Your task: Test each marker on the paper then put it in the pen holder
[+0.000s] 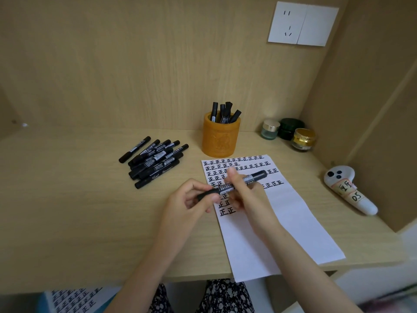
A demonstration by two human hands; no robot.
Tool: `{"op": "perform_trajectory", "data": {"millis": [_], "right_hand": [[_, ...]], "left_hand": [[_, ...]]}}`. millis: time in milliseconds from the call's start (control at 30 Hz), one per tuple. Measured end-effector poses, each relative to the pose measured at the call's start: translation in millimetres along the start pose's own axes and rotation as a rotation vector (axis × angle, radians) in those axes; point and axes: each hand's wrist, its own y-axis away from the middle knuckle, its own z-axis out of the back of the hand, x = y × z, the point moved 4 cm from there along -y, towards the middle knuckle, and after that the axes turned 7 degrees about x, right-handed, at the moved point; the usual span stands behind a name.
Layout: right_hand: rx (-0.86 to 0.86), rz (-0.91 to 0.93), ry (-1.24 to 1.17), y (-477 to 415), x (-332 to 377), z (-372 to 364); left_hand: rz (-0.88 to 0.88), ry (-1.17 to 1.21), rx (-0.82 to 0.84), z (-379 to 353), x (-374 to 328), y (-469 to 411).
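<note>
Both hands hold one black marker (257, 176) level above the white paper (291, 224), which carries rows of black written characters. My left hand (191, 199) pinches the marker's left end, the cap end by the look of it. My right hand (246, 195) grips the barrel in its middle. A pile of several black markers (153, 162) lies on the desk to the left. The orange pen holder (220, 136) stands behind the paper with several markers upright in it.
Three small jars (287, 133) stand in the back right corner. A white controller with a handwritten label (348, 188) lies to the right of the paper. The wooden desk (67, 211) sits in an alcove with a wall socket (302, 23).
</note>
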Motion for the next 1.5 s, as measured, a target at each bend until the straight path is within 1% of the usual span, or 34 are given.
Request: {"op": "perform_trajectory", "data": {"millis": [67, 133, 167, 233, 300, 333, 400, 500, 567, 600, 700, 800, 933, 1033, 1200, 1400, 1500], "right_hand": [[-0.138, -0.005, 0.075, -1.0, 3.5, 12.6], [-0.259, 0.160, 0.319, 2.0, 13.8, 25.3], [-0.254, 0.275, 0.443, 4.1, 20.5, 27.3], [-0.111, 0.449, 0.585, 4.7, 28.0, 21.4], [0.056, 0.554, 0.689, 1.4, 25.7, 10.3], [0.105, 0.600, 0.742, -0.7, 23.8, 5.0], [0.138, 0.647, 0.796, -5.0, 21.5, -2.1], [0.120, 0.639, 0.748, -14.1, 24.3, -4.9], [0.083, 0.592, 0.692, -23.0, 30.4, -5.2], [0.048, 0.560, 0.660, -28.9, 34.5, -4.5], [-0.105, 0.485, 0.525, -54.4, 52.2, 3.3], [-0.232, 0.551, 0.434, -84.7, 74.1, 10.1], [-0.279, 0.675, 0.403, -116.5, 92.3, 8.1], [-0.318, 0.697, 0.398, -135.8, 98.2, 5.5], [-0.342, 0.680, 0.455, -158.4, 96.1, 1.9], [-0.319, 0.562, 0.737, -171.2, 79.6, -1.6], [-0.332, 0.571, 0.920, -175.3, 70.2, 0.3]], "left_hand": [[-0.003, -0.018, -0.011, 5.4, -3.2, -2.1], [-0.002, -0.055, -0.041, 11.5, -5.0, -4.8], [-0.001, -0.076, -0.055, 13.7, -5.6, -6.3], [0.002, -0.103, -0.077, 16.3, -5.9, -9.9], [-0.004, -0.107, -0.093, 16.6, -7.4, -14.0], [-0.014, -0.105, -0.096, 15.9, -8.9, -16.2], [-0.033, -0.111, -0.098, 13.6, -12.2, -21.1], [-0.045, -0.090, -0.107, 14.0, -15.0, -29.2], [-0.033, -0.091, -0.121, 18.7, -13.0, -36.6], [-0.023, -0.132, -0.143, 22.7, -10.5, -40.8], [-0.001, -0.377, -0.253, 39.5, 0.7, -51.6], [-0.018, -0.618, -0.322, 56.6, 15.5, -57.0], [-0.019, -0.850, -0.325, 71.4, 32.0, -57.0], [0.021, -0.978, -0.313, 75.1, 36.5, -55.6], [0.085, -1.037, -0.309, 79.5, 41.4, -56.0], [0.107, -1.061, -0.306, 81.7, 44.6, -58.1], [0.114, -1.094, -0.307, 83.1, 46.0, -59.5]]}}
